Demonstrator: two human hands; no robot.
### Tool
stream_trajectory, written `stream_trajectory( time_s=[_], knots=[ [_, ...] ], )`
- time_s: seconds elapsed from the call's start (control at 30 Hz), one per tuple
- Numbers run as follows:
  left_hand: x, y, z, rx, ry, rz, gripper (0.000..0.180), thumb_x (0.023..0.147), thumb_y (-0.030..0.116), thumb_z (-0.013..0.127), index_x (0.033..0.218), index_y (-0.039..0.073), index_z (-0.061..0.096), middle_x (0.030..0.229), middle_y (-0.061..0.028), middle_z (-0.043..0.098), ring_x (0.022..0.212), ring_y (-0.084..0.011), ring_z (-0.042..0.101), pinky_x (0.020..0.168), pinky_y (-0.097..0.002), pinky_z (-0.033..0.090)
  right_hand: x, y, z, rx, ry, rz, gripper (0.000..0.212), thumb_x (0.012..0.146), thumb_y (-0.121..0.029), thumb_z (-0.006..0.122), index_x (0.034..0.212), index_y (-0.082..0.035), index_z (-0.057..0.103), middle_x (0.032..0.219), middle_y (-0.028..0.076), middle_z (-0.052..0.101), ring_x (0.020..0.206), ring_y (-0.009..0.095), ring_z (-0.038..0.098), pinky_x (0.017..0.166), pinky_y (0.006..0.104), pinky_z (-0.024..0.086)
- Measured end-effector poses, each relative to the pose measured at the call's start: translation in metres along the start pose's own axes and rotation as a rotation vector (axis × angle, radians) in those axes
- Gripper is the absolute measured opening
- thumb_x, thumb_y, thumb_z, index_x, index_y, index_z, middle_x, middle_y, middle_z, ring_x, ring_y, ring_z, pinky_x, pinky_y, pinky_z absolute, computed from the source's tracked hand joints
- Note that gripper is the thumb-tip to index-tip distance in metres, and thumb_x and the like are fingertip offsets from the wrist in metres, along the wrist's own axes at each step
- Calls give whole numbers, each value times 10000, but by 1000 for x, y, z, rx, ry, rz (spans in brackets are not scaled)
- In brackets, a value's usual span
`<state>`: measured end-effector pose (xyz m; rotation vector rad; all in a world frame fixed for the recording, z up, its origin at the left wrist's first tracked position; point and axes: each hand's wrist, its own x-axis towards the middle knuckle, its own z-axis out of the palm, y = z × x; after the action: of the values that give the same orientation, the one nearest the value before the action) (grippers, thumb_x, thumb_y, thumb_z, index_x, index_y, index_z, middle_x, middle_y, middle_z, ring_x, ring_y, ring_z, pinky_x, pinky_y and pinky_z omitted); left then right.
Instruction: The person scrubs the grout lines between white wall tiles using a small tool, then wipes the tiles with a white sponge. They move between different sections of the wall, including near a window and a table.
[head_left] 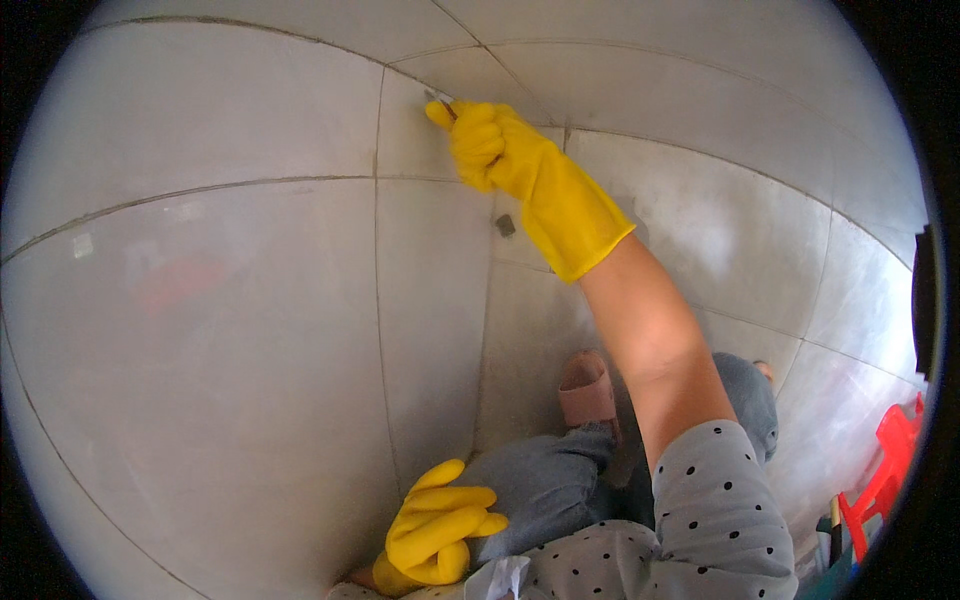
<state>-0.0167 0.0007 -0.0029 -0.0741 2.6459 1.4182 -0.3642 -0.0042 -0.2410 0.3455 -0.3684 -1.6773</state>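
Note:
My right hand (480, 140), in a yellow rubber glove, is raised to the corner where two tiled walls meet. It grips a small thin metal tool (438, 100) whose tip touches the grout line between pale grey tiles (230, 310). My left hand (440, 525), also in a yellow glove, rests low against my grey trouser leg (540, 480) with its fingers loosely spread and nothing in it. A small dark mark (506, 226) sits on the wall below my right wrist.
Glossy tiled walls fill the left and top of the view. A pink slipper (588, 390) is on my foot on the tiled floor. A red plastic stool or frame (885, 480) stands at the right edge.

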Motion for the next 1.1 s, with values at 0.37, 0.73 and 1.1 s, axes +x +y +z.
stream_trajectory(
  time_s=[0.37, 0.73, 1.1],
  knots=[
    [3, 0, 6, -36, 89, 41, 263, 1000, 233, 502, 1094, 10, 604, 774, -84, 737, 838, -322, 701, 1028, -546, 405, -5, 4, 9, -60, 99, -59, 359, 1032, -277, 423, 1084, 8, 634, 522, -96, 425, 376, 7, 307, 328, 178, 239],
    [-4, 2, 5, -37, 96, 13, 258, 1001, 215, 481, 1099, 9, 602, 792, -83, 743, 868, -322, 701, 1036, -552, 395, -1, -4, -24, 120, 33, -17, 359, 1027, -297, 435, 1075, -4, 636, 516, -102, 410, 379, 15, 306, 334, 187, 252],
    [-2, 6, 4, 4, 67, -20, 248, 1001, 212, 480, 1077, 20, 618, 791, -65, 743, 875, -317, 702, 1030, -551, 403, -7, -10, -17, -27, 122, -40, 289, 1032, -246, 433, 1098, -36, 619, 502, -110, 359, 358, 21, 307, 345, 192, 218]
  ],
)
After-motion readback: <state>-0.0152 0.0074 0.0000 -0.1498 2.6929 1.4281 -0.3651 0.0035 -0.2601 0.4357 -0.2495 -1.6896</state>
